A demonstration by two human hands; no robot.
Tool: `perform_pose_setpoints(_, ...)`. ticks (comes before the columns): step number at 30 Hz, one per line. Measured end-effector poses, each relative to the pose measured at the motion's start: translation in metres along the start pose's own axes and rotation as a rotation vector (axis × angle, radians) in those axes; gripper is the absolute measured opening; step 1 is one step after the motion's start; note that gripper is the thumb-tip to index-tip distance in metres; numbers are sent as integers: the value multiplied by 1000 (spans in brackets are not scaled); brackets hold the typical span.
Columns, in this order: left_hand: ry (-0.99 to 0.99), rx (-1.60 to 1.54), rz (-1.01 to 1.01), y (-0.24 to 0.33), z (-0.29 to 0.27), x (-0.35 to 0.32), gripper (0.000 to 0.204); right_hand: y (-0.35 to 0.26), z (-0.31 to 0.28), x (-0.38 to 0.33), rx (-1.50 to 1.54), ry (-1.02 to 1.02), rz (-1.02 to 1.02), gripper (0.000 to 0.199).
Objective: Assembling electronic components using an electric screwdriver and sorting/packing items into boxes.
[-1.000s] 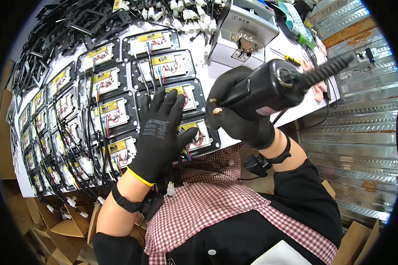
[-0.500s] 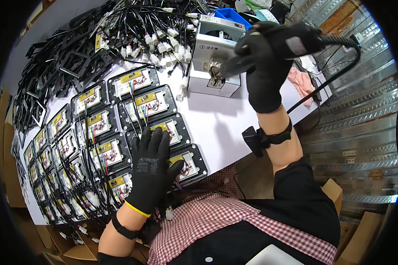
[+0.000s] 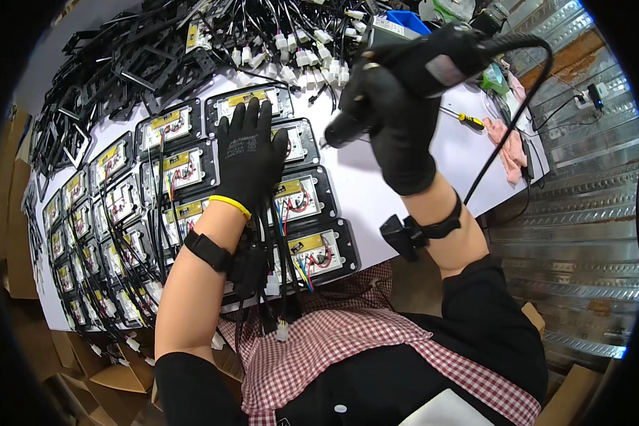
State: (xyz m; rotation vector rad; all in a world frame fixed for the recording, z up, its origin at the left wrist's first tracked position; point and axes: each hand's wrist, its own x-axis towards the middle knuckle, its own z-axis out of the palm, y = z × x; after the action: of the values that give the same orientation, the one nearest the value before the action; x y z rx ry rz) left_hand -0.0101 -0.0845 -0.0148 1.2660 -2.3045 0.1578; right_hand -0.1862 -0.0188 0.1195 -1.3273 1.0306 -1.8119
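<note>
A black electric screwdriver [image 3: 412,78] is gripped by the right hand [image 3: 394,128]. The left hand [image 3: 248,160] is pressed flat, fingers spread, on a black wired module [image 3: 184,167] beneath it.

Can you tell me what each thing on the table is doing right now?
left hand, flat on the black trays, fingers spread.
right hand, shut around the electric screwdriver.
electric screwdriver, lifted off the table, tip pointing down and left.
black trays, lying in rows, coloured wires inside.
small yellow-handled screwdriver, lying loose on the table.
pink cloth, crumpled at the table's edge.
</note>
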Motion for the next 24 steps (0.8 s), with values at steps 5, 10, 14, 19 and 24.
perform_pose_setpoints(5,-46,-10,-10,5,1,1,57,26,11,0,12,-44,15,25)
perform_pose_setpoints(10,-68,2,-35,5,-1,1,57,36,9,3,-43,-63,-5,26)
perform_pose_setpoints(14,-37,-27,-40,3,2,0,56,32,12,1,-6,-54,25,27)
perform_pose_setpoints(19,-31,-14,-47,5,1,0,55,33,19,1,-63,-45,38,27)
perform_pose_setpoints(24,-20,-32,-57,4,2,-3,55,33,19,-3,-36,-50,31,25)
